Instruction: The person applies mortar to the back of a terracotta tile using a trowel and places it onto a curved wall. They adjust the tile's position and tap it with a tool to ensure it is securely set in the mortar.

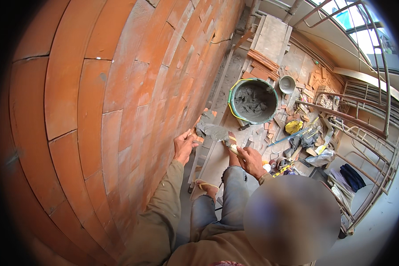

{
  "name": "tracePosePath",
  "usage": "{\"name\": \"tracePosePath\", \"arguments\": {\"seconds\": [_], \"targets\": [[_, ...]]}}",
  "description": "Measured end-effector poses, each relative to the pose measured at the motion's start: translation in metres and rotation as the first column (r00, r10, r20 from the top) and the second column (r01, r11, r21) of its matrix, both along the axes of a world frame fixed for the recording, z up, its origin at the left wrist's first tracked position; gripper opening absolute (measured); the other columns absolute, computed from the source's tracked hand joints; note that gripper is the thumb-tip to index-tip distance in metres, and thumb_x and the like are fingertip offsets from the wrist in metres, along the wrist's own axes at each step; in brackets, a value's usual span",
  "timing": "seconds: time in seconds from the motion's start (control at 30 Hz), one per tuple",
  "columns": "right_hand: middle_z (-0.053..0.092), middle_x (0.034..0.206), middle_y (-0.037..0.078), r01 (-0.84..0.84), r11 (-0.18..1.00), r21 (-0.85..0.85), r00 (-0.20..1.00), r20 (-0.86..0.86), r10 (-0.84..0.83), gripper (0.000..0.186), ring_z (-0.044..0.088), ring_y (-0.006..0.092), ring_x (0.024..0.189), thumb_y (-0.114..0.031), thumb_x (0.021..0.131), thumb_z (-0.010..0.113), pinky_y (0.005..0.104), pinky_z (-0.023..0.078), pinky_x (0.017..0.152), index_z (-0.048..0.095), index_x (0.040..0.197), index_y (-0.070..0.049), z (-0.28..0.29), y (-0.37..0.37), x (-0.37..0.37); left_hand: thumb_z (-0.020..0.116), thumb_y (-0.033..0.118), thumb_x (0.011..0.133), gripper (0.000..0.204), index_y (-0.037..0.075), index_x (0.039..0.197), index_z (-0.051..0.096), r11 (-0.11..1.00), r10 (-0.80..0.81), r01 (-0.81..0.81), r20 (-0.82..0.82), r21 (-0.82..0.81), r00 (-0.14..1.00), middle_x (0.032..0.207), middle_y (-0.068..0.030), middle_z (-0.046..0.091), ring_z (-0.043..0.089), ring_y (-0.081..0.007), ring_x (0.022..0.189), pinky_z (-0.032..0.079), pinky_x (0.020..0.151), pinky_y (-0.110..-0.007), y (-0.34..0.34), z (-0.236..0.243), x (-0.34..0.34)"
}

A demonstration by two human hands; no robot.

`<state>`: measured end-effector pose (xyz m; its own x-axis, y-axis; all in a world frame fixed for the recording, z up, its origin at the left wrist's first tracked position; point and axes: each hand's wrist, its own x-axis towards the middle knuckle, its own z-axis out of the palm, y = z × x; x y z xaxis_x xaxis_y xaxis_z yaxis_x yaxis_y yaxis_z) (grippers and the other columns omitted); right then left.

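Note:
My left hand grips a thin orange brick tile near the wall, its fingers closed round the near end. Grey mortar covers much of the tile's upper side. In my right hand is the handle of a trowel, whose mortar-smeared blade reaches left to the tile. Where blade and tile meet, mortar hides the contact. Beyond my hands stands a dark bucket with a green rim and yellow handle, holding wet grey mortar.
A wall of orange brick tiles rises close on my left. Stacked tiles lie behind the bucket, beside a small round bowl. Metal scaffold frames stand at right. Tile scraps, tools and a yellow object clutter the boards.

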<state>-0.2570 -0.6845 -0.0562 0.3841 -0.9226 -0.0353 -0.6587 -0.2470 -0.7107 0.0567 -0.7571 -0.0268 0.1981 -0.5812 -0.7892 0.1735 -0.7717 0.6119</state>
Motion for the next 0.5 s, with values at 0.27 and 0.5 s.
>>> {"name": "tracePosePath", "arguments": {"seconds": [0.27,0.5], "targets": [[0.059,0.09,0.01,-0.026,0.982,0.187,0.999,-0.028,0.032,0.05,0.062,0.0321,0.071,-0.016,0.083,0.071,0.0432,0.05,0.06,0.058,0.131,-0.017,0.012,0.039,-0.013,0.057,0.003,0.093,0.05,-0.015,0.138,0.045,0.983,0.183,-0.18,-0.117,0.034,0.976,0.11,-0.0124,0.065,0.063,-0.0145,0.085,0.058,0.067,-0.028,0.038,0.016,0.017],[0.061,0.09,0.01,-0.02,0.998,0.066,0.998,-0.052,0.023,0.049,0.063,0.0313,0.071,-0.016,0.082,0.073,0.0411,0.05,0.06,0.059,0.128,-0.014,0.045,0.043,-0.007,0.056,0.004,0.094,0.05,-0.013,0.139,0.045,0.999,0.042,-0.043,0.027,0.028,0.999,0.116,-0.0126,0.064,0.062,-0.0128,0.086,0.056,0.067,-0.026,0.075,0.027,0.035]]}}
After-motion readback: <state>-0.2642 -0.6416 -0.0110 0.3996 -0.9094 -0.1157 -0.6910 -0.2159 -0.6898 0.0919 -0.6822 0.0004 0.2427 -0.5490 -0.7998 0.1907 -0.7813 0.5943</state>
